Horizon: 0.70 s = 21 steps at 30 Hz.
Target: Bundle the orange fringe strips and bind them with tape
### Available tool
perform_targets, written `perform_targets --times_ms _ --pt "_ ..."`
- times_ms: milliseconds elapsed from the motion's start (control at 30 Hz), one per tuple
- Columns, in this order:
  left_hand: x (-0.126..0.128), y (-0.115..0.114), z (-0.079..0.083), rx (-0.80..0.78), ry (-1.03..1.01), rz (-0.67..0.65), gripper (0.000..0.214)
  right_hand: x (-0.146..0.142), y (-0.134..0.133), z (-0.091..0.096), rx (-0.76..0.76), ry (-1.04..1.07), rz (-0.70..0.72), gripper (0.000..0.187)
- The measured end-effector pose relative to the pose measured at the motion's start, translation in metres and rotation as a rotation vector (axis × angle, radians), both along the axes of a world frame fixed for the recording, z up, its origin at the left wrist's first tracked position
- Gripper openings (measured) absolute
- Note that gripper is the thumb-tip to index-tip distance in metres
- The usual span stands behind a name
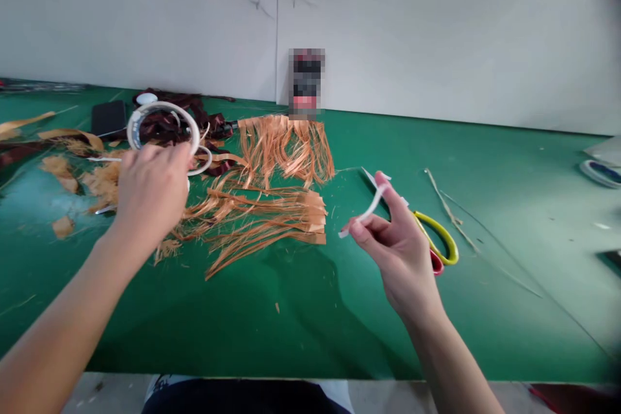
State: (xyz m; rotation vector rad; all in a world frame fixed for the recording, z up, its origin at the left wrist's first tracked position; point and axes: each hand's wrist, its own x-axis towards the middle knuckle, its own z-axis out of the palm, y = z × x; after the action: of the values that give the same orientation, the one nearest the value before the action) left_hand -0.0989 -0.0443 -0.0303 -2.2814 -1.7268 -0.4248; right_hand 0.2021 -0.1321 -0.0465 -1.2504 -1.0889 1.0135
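Observation:
My left hand (150,191) grips a white plastic ring (162,105) at its lower edge, holding it upright above a dark cloth (169,128). A smaller white curved piece (206,162) shows beside that ring, and my fingers hide where they join. My right hand (392,239) pinches a thin white curved strip (371,208) between thumb and fingers. Just behind that hand lie scissors with yellow and red handles (439,239), partly hidden by it. Two fringed bunches of orange-brown fibre strips (286,149) (262,223) lie on the green mat (242,326) between my hands.
Loose tan scraps (99,184) are scattered at the left, near a black flat object (107,118). A dry stalk (449,210) lies right of the scissors. A pixelated upright object (305,84) stands against the white wall (412,26). A round container (600,173) sits at the right edge.

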Motion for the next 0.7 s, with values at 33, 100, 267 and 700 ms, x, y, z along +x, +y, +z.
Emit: perform_targets --times_ms 33,100,267,700 --pt "-0.01 0.011 -0.009 0.022 -0.05 -0.002 0.019 0.003 0.003 -0.003 -0.029 -0.01 0.002 0.032" --pt "-0.029 0.03 -0.026 0.072 -0.203 -0.039 0.017 0.009 0.01 -0.007 -0.042 -0.028 -0.001 0.021" --pt "-0.035 0.046 -0.042 0.061 -0.286 -0.069 0.018 0.018 0.028 -0.018 0.026 -0.162 -0.003 0.014" --pt "0.112 -0.048 -0.017 -0.638 -0.798 -0.512 0.025 0.004 0.033 0.0 -0.006 -0.242 0.384 0.018"
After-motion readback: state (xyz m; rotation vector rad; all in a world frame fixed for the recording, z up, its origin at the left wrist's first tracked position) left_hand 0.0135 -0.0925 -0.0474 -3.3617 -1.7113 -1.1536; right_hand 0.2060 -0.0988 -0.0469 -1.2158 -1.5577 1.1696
